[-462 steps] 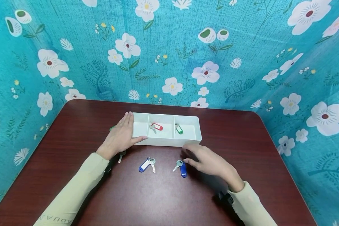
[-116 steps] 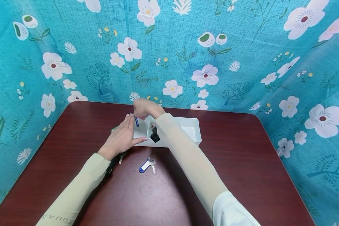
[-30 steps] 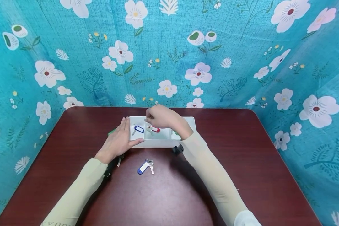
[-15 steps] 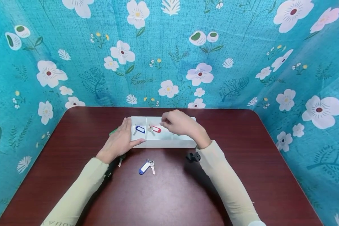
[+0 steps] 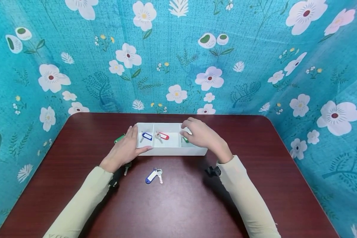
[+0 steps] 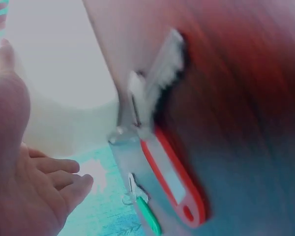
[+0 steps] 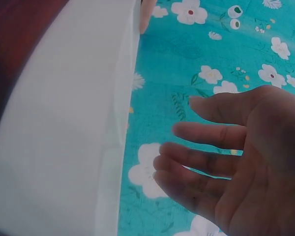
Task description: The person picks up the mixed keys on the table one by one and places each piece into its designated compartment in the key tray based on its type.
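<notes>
A white box with three compartments (image 5: 172, 151) stands on the table. My left hand (image 5: 123, 148) lies straight-fingered against its left end, thumb along the front wall. My right hand (image 5: 203, 134) hovers over the right compartment with loosely bent fingers and nothing in them, as the right wrist view shows. A blue-tagged key (image 5: 147, 136) lies in the left compartment and a red-tagged key (image 5: 163, 136) in the middle one. The green-tagged key (image 5: 185, 139) in the right compartment is partly hidden by my right hand. Another blue-tagged key (image 5: 151, 177) lies on the table before the box.
Beside my left hand, the left wrist view shows a red-tagged key (image 6: 172, 172) on the table and a green-tagged key (image 6: 146, 211) farther off. A flowered turquoise cloth (image 5: 178, 66) hangs behind the dark wooden table (image 5: 178, 205).
One blue-tagged key went from the table into the left compartment. My right hand has since drawn back rightward across the box, its fingers loosening. My left hand stays at the box's left end.
</notes>
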Available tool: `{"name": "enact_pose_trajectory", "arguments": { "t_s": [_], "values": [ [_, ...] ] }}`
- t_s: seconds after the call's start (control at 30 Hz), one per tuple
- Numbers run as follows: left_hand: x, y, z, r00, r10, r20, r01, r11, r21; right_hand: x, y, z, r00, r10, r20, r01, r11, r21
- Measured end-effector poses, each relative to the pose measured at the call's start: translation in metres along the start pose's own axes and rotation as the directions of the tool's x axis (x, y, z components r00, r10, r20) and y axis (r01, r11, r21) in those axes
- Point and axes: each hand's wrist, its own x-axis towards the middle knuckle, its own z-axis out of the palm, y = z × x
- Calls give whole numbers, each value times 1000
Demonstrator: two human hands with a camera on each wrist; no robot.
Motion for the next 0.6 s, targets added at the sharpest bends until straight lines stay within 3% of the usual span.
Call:
{"name": "enact_pose_trajectory", "arguments": {
  "t_s": [0.13, 0.3, 0.6],
  "values": [
    [-3, 2, -4, 999, -24, 27, 27, 995, -97, -8, 8, 3, 999, 32, -13, -32, 999, 6],
    [-5, 2, -6, 1000, -23, 4, 23, 980, -198, -18, 20, 11, 998, 52, -33, -51, 998, 31],
    [-13, 7, -10, 999, -42, 7, 43, 969, -244, -27, 32, 27, 996, 80, -34, -78, 995, 70]
  ]
}}
